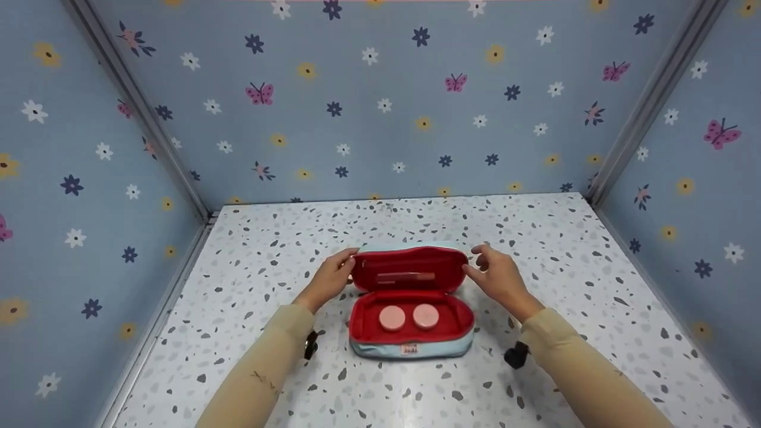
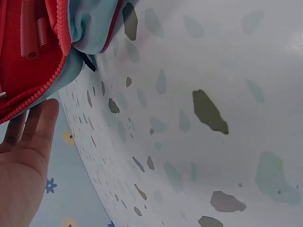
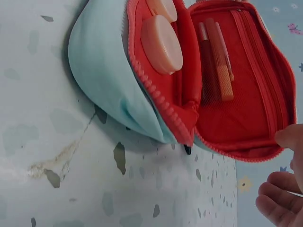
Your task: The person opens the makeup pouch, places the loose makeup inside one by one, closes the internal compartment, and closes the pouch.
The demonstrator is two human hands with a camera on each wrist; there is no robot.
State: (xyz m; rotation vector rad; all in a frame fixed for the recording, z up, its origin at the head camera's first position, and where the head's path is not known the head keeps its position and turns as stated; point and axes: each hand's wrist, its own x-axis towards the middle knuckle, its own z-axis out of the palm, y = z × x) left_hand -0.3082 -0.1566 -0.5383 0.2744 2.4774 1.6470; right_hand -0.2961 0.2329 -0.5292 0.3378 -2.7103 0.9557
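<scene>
A light blue pencil case [image 1: 410,351] with red lining stands unzipped on the speckled table, its lid [image 1: 440,261] tilted up at the back. Two round pink tubs [image 1: 392,318] [image 3: 162,45] sit side by side in its lower half. Slim pink and orange pens [image 3: 220,61] are behind the lid's mesh pocket. My left hand [image 1: 329,279] holds the lid's left edge, fingers [image 2: 45,123] behind it; the left wrist view hides the thumb. At the right edge, the thumb of my right hand [image 1: 498,279] touches the rim, while its other fingers [image 3: 277,196] are loosely bent, apart from the lid.
The white table [image 1: 255,356] with grey specks lies around the case. Blue flowered panels [image 1: 380,107] enclose it at the back and both sides. Small dark objects [image 1: 516,355] show beside both wrists.
</scene>
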